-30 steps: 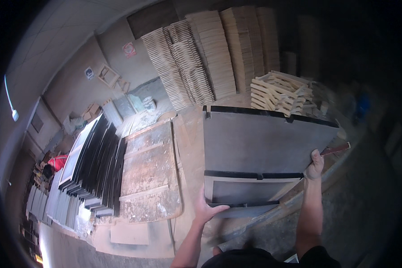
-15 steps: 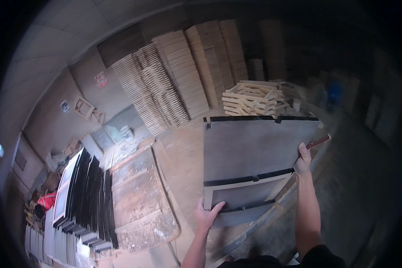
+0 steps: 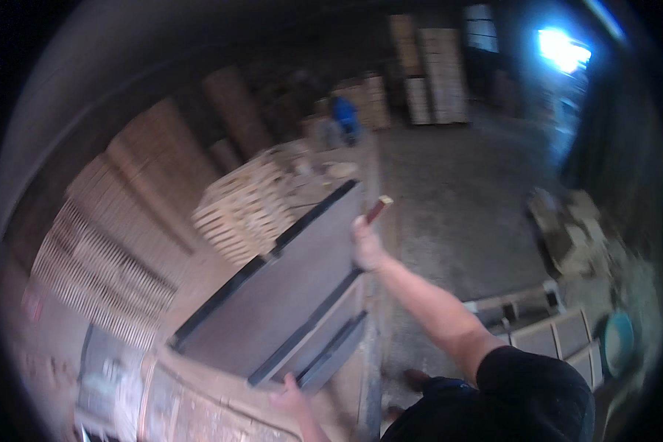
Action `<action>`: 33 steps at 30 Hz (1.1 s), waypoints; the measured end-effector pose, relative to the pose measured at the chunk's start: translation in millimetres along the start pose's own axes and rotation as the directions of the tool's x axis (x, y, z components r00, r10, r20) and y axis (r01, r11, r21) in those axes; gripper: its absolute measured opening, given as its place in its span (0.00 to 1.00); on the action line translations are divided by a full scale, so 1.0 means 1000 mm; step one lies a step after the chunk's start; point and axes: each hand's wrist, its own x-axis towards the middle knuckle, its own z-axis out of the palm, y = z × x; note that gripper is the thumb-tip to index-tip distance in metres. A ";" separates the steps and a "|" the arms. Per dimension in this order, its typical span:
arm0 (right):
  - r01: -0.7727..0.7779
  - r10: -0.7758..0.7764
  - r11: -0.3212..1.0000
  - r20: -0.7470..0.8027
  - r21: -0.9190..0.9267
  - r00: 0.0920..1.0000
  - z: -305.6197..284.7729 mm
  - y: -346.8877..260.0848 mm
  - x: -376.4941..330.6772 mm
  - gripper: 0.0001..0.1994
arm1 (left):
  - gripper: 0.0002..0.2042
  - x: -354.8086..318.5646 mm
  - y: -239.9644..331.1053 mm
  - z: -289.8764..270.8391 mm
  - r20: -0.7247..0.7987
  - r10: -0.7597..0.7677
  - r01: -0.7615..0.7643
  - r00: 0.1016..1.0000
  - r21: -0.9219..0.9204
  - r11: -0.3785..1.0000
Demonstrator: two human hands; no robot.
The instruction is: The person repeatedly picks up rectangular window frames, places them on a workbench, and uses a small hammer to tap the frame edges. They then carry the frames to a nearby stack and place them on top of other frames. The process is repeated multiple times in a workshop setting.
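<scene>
A large flat grey panel (image 3: 295, 276) with black strips along its edges lies tilted between my hands. More black-edged grey parts (image 3: 339, 350) show at its near side; whether they are separate panels I cannot tell. My right hand (image 3: 367, 247) is closed on the panel's right edge. From the same hand sticks up a short reddish-brown strip (image 3: 378, 211) with a pale end, perhaps a sanding block. Nearer to me, my left hand (image 3: 292, 402) grips the near edge, its thumb on top, somewhat blurred.
Slatted light wooden frames (image 3: 239, 206) are piled behind the panel, with tall wood stacks (image 3: 103, 258) at left. A blue object (image 3: 345, 118) stands farther back. On the right are framed panels (image 3: 552, 335), a teal basin (image 3: 617, 337) and wood pieces (image 3: 574, 232).
My view has swung to the right. The panel has turned in the picture, its left end now lower, with both hands still on it. The stack of black-edged panels at left has left view.
</scene>
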 end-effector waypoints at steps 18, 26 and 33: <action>0.035 -0.071 0.984 -0.198 -0.176 0.978 -0.228 -0.169 -0.161 0.32 | 0.41 -0.055 0.050 0.046 0.478 0.325 -0.018 0.816 -0.542 0.840; -0.187 0.092 0.791 -0.188 -0.583 0.978 -0.288 -0.164 -0.367 0.35 | 0.45 -0.160 0.160 0.028 0.582 -0.036 0.289 0.812 -0.348 0.892; -0.274 0.065 0.660 -0.309 -0.700 0.949 -0.333 -0.191 -0.438 0.33 | 0.43 -0.240 0.178 0.018 0.766 0.133 0.312 0.629 -0.406 0.859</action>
